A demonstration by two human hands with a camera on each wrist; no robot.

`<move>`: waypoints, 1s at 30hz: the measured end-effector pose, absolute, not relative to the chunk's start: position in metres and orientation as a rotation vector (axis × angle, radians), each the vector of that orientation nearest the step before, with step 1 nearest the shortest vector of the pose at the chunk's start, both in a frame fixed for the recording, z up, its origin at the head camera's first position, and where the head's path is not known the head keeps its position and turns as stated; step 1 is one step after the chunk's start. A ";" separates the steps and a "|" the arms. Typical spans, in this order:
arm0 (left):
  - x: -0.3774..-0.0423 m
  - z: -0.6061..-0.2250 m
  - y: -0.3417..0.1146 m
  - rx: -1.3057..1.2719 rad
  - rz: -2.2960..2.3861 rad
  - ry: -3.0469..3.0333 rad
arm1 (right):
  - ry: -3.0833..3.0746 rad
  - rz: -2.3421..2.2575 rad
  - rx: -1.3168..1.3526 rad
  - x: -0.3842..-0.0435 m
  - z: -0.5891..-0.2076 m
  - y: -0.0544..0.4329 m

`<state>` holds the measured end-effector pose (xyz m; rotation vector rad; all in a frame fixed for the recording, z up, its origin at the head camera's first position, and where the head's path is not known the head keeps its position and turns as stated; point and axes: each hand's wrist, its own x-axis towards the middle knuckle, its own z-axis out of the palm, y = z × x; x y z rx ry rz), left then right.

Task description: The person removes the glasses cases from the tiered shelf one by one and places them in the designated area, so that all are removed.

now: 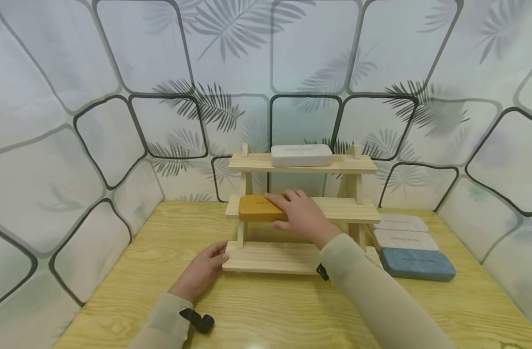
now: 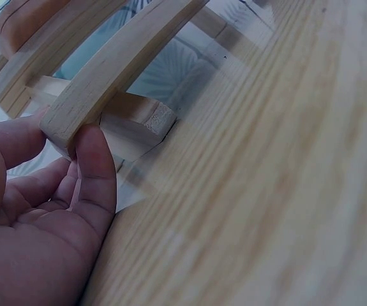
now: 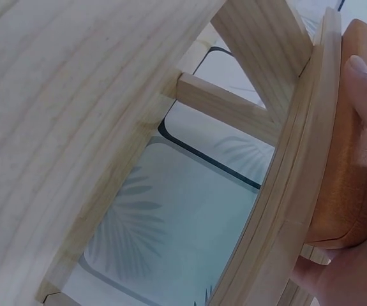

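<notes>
An orange glasses case (image 1: 259, 208), oblong with rounded corners, lies at the left end of the middle shelf of a three-tier wooden display stand (image 1: 270, 257). My right hand (image 1: 303, 215) grips its right end; in the right wrist view, a fingertip presses one face of the case (image 3: 339, 185) and the palm is close against it. My left hand (image 1: 205, 266) holds the left end of the lowest shelf. In the left wrist view, the thumb and a finger (image 2: 96, 166) pinch that shelf's corner (image 2: 65, 124).
A white case (image 1: 301, 155) sits on the top shelf. Right of the stand, on the wood-grain table (image 1: 266, 310), two pale cases (image 1: 405, 240) and a blue case (image 1: 417, 264) lie in a row. Patterned curtain-like walls (image 1: 231, 48) enclose the back and sides.
</notes>
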<state>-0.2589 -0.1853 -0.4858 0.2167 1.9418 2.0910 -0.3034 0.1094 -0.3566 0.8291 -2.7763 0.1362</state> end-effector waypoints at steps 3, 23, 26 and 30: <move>-0.258 -0.485 -0.186 0.229 2.088 1.933 | -2.773 0.136 0.830 -0.302 -0.357 0.110; -0.256 -0.483 -0.184 0.181 2.099 1.944 | -2.732 0.130 0.854 -0.285 -0.358 0.122; -0.256 -0.483 -0.184 0.183 2.095 1.953 | -2.715 0.131 0.869 -0.283 -0.359 0.124; -0.257 -0.483 -0.184 0.197 2.087 1.944 | -2.683 0.129 0.888 -0.281 -0.361 0.127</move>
